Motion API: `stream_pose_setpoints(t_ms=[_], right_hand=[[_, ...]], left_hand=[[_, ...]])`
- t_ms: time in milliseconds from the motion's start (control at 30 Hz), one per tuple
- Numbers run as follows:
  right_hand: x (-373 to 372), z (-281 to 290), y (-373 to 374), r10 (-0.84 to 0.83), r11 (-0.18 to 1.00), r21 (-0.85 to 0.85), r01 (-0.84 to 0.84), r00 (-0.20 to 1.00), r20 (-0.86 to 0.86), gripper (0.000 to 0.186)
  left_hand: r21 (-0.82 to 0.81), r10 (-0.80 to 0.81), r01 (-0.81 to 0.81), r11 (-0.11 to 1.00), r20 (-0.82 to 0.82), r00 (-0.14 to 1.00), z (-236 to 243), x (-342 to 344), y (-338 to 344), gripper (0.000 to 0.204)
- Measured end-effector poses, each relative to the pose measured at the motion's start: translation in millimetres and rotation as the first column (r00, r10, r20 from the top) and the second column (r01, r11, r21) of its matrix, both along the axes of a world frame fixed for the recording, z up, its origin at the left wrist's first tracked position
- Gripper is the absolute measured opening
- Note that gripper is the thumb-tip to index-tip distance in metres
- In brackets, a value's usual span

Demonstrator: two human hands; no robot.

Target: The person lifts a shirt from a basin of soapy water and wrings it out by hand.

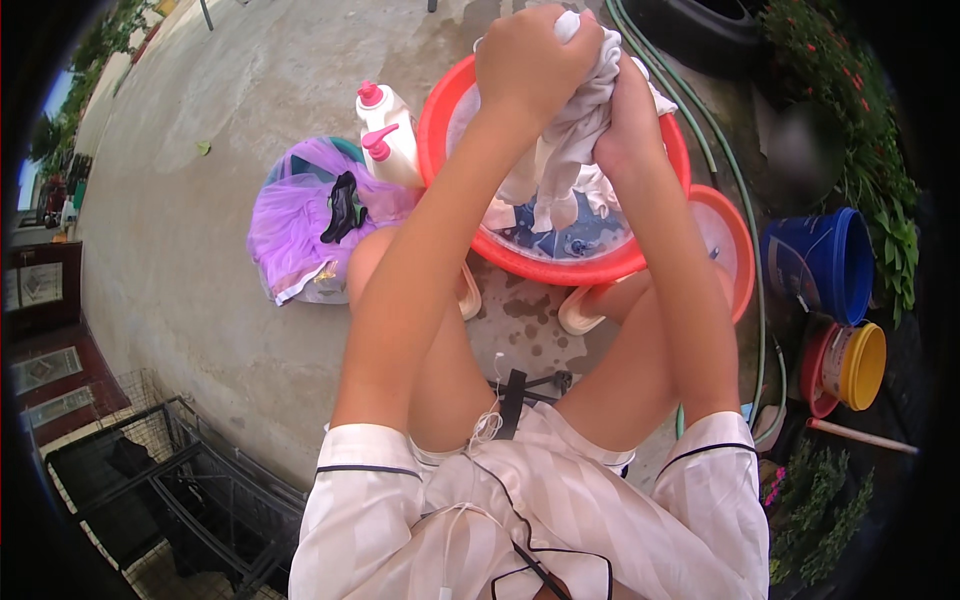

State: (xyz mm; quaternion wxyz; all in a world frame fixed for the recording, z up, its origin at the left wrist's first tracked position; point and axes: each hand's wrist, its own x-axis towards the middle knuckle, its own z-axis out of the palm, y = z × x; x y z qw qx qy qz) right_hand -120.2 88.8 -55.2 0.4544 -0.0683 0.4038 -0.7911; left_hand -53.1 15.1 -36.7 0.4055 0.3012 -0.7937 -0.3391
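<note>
My left hand (535,62) is closed round a bunched white cloth garment (580,130), with a bit of white poking out above the fist. Lower on the same garment, my right hand (630,115) grips its right side; some of its fingers are hidden behind the cloth. The garment hangs twisted over a red basin (540,268) that stands between my feet. Inside the basin are sudsy water, pale cloth and a blue piece of clothing (560,240). Two white bottles with pink tops (392,145) stand against the basin's left side.
Left of the bottles, a purple tulle garment (300,225) and a black item (344,208) lie over a green tub. A smaller red basin (738,240), a green hose (745,215), a blue bucket (820,265) and a yellow bucket (855,365) are on the right. Plants line that edge.
</note>
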Motion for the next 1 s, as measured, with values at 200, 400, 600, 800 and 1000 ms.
stream_pose_setpoints(t_ms=[200, 400, 600, 800, 1000], right_hand=[[-31.3, -14.7, 3.5, 0.202, 0.975, -0.115, -0.190, 0.974, 0.103, 0.023], [19.4, -0.6, -2.8, -0.032, 0.999, 0.020, 0.035, 0.994, -0.102, 0.022], [-4.5, -12.1, -8.6, -0.003, 1.000, -0.018, 0.002, 0.997, -0.072, 0.022], [-20.6, -21.7, -8.4, -0.008, 0.993, -0.111, 0.026, 0.987, 0.162, 0.025], [15.7, -7.7, -8.9, -0.155, 0.985, 0.046, 0.169, 0.964, -0.218, 0.019]], left_hand=[[-0.152, -0.132, 0.135, 0.979, 0.028, 0.991, 3.4, 7.0, 29.7, 0.032], [-0.089, -0.011, 0.010, 0.996, -0.005, 1.000, 1.6, 9.1, -4.7, 0.031], [-0.177, -0.042, 0.021, 0.984, -0.112, 0.993, 6.2, 0.7, 4.4, 0.028], [-0.215, -0.038, 0.050, 0.975, 0.061, 0.997, -2.4, -5.3, 24.5, 0.037], [0.055, 0.056, -0.055, 0.997, -0.014, 0.998, -7.7, -3.2, -17.4, 0.036]])
